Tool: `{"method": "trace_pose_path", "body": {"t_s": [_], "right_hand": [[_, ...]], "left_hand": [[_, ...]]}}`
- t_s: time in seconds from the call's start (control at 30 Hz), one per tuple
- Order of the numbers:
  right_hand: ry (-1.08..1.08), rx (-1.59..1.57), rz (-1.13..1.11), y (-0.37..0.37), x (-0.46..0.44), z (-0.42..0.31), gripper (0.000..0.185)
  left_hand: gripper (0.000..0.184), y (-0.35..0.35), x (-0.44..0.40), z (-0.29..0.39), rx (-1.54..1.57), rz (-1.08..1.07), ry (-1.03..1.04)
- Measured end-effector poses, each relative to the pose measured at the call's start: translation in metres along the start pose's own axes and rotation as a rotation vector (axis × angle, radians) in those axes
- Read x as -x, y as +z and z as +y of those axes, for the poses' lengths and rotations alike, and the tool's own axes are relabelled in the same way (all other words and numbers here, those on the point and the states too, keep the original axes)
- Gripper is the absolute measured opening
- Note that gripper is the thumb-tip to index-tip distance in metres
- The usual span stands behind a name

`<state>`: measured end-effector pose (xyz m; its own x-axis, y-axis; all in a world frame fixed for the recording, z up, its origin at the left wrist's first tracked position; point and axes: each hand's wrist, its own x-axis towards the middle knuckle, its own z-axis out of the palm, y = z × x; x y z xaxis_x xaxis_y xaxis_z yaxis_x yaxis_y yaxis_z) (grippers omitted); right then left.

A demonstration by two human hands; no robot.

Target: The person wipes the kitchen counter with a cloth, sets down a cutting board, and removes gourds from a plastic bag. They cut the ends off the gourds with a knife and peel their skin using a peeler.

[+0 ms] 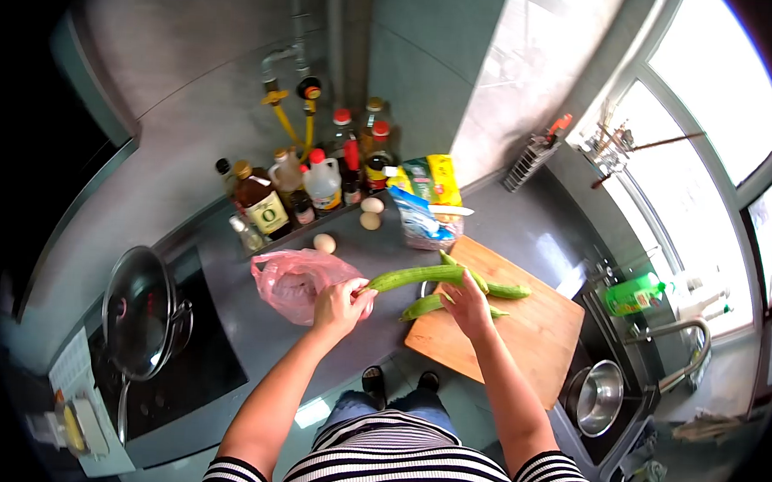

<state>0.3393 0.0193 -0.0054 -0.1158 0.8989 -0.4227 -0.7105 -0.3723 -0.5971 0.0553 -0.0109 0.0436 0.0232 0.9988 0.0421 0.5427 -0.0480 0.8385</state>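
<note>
My left hand [342, 308] is closed in a pinch on the left tip of a long green luffa gourd [419, 279]. The gourd lies roughly level in front of me. Near its right end is my right hand [467, 307], fingers stretched out and against or just beside the skin; I cannot tell which. Behind and below it, more luffa gourds lie on the wooden cutting board [519, 342], one of them [424, 307] reaching past the board's left edge. A pink plastic bag [285, 287] sits left of my left hand, its contents hidden.
Several bottles [263, 203] line the wall, with eggs [324, 243] and food packets [421, 217] before them. A lidded wok [139, 312] stands on the cooktop at left. At right are a metal bowl [600, 398], a faucet [701, 328] and a knife holder [532, 159].
</note>
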Motion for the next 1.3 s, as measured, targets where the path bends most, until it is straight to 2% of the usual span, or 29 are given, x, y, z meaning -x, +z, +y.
{"method": "trace_pose_path", "body": {"t_s": [0.03, 0.07, 0.1, 0.23, 0.27, 0.37, 0.4, 0.5, 0.53, 0.6, 0.63, 0.67, 0.77, 0.83, 0.87, 0.93, 0.97, 1.0, 1.03, 1.1, 1.17, 1.2, 1.3], "right_hand": [[-0.020, -0.008, 0.093, -0.012, 0.009, -0.006, 0.020], [-0.097, 0.036, 0.081, -0.036, 0.011, -0.011, 0.021], [-0.103, 0.027, 0.198, -0.047, 0.019, -0.018, 0.019], [-0.187, 0.034, 0.327, -0.090, 0.041, -0.046, 0.017], [-0.205, 0.045, 0.357, -0.098, 0.043, -0.051, 0.017], [-0.213, 0.190, 0.431, -0.117, 0.046, -0.058, 0.024], [-0.204, 0.257, 0.451, -0.124, 0.045, -0.058, 0.027], [-0.179, 0.834, 0.555, -0.152, 0.039, -0.057, 0.039], [-0.313, 1.021, 0.662, -0.161, 0.036, -0.051, 0.055], [-0.473, 1.285, 0.697, -0.171, 0.034, -0.049, 0.063], [-0.561, 1.416, 0.705, -0.156, 0.037, -0.054, 0.067], [-0.760, 1.533, 0.706, -0.140, 0.042, -0.057, 0.071], [-0.964, 1.787, 0.551, -0.050, 0.064, -0.079, 0.072], [-0.918, 1.786, 0.230, -0.036, 0.049, -0.069, 0.072], [-0.862, 1.677, 0.019, -0.030, 0.040, -0.060, 0.070], [-0.770, 1.529, -0.245, -0.012, 0.022, -0.034, 0.064], [-0.515, 1.351, -0.379, -0.006, 0.011, -0.015, 0.063], [-0.042, 1.185, -0.412, 0.016, 0.013, -0.010, 0.056], [0.393, 0.958, -0.321, 0.046, 0.025, -0.011, 0.055], [0.952, 0.618, -0.472, 0.043, 0.011, 0.016, 0.053], [0.829, 0.524, -0.355, 0.030, 0.013, 0.052, 0.056], [0.760, 0.473, -0.292, 0.025, 0.017, 0.065, 0.057], [0.545, 0.499, -0.144, 0.012, 0.032, 0.080, 0.043]], "left_hand": [[0.027, 0.009, -0.003, 0.007, -0.008, -0.029, 0.045], [0.027, 0.020, -0.005, 0.016, -0.016, -0.057, 0.088], [0.027, 0.030, -0.006, 0.026, -0.022, -0.084, 0.130], [0.027, 0.091, -0.020, 0.026, -0.110, -0.144, 0.307], [0.034, 0.107, -0.024, 0.019, -0.090, -0.215, 0.290], [0.039, 0.140, -0.030, 0.008, 0.002, -0.309, 0.261], [0.050, 0.139, -0.027, 0.014, -0.050, -0.327, 0.254], [0.057, 0.146, -0.023, 0.001, -0.164, -0.258, 0.320], [0.059, 0.138, -0.018, 0.010, -0.339, -0.166, 0.411], [0.056, 0.118, -0.011, 0.019, -0.469, -0.155, 0.399], [0.054, 0.109, -0.008, 0.018, -0.535, -0.147, 0.391], [0.044, 0.105, -0.005, 0.006, -0.604, -0.175, 0.293], [0.033, 0.073, 0.011, 0.011, -0.437, -0.021, 0.360], [0.023, 0.057, 0.023, 0.020, -0.404, 0.048, 0.364], [0.021, 0.052, 0.033, 0.024, -0.415, 0.069, 0.357], [0.018, 0.048, 0.051, 0.039, -0.386, 0.069, 0.300], [0.018, 0.050, 0.058, 0.043, -0.386, 0.079, 0.287], [0.019, 0.053, 0.065, 0.046, -0.385, 0.086, 0.276], [0.019, 0.053, 0.070, 0.047, -0.381, 0.091, 0.268], [0.030, 0.048, 0.079, 0.046, -0.304, -0.049, 0.178], [0.038, 0.040, 0.082, 0.044, -0.149, -0.226, 0.062], [0.055, 0.026, 0.085, 0.035, -0.166, -0.439, 0.045], [0.067, -0.017, 0.067, 0.029, 0.168, -0.631, 0.111]]}}
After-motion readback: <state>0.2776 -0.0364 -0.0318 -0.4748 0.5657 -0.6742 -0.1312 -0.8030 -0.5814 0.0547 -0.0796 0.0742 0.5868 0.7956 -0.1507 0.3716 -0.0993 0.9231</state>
